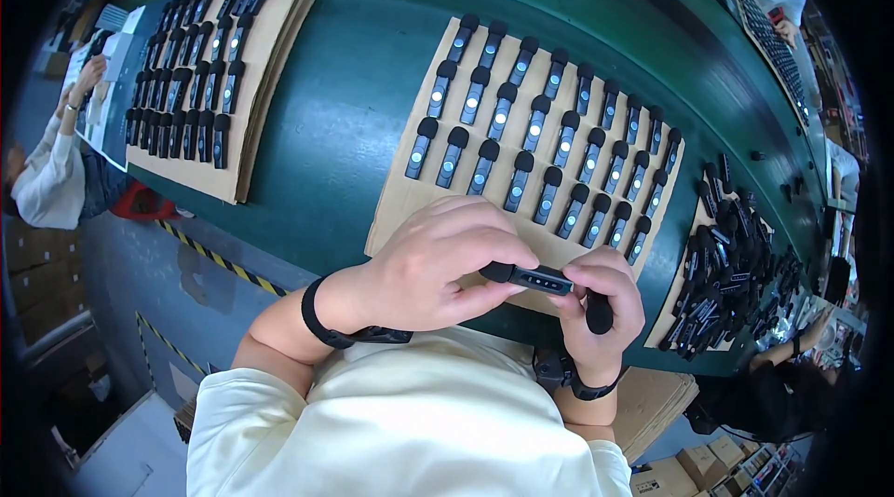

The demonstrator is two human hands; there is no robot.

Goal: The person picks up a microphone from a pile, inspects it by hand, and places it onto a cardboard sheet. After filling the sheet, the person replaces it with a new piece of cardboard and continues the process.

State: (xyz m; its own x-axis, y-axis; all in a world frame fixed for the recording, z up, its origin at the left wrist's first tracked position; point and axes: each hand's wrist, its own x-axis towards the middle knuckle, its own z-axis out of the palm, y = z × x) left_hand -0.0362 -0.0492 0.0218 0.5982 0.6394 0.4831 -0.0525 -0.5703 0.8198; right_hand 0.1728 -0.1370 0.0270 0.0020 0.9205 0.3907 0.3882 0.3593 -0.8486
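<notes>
Just in front of my chest, my left hand [447,264] pinches a small black wireless microphone [540,280] by its foam-tipped end. A row of small light marks shows along its side. The fingers of my right hand [603,297] meet the microphone's other end. A second foam-tipped black microphone [599,313] is tucked in that same right hand, its body mostly hidden by the fingers. Beyond my hands lies a cardboard sheet [396,208] with three rows of similar microphones [503,110] set out on it, many with a lit round spot.
To the left, stacked cardboard sheets [244,176] carry more rows of microphones. A loose heap of microphones [726,264] lies at the right. All sit on a green table [326,106]. Other people work at the far left, upper right and lower right. A cardboard box [652,404] stands beside me.
</notes>
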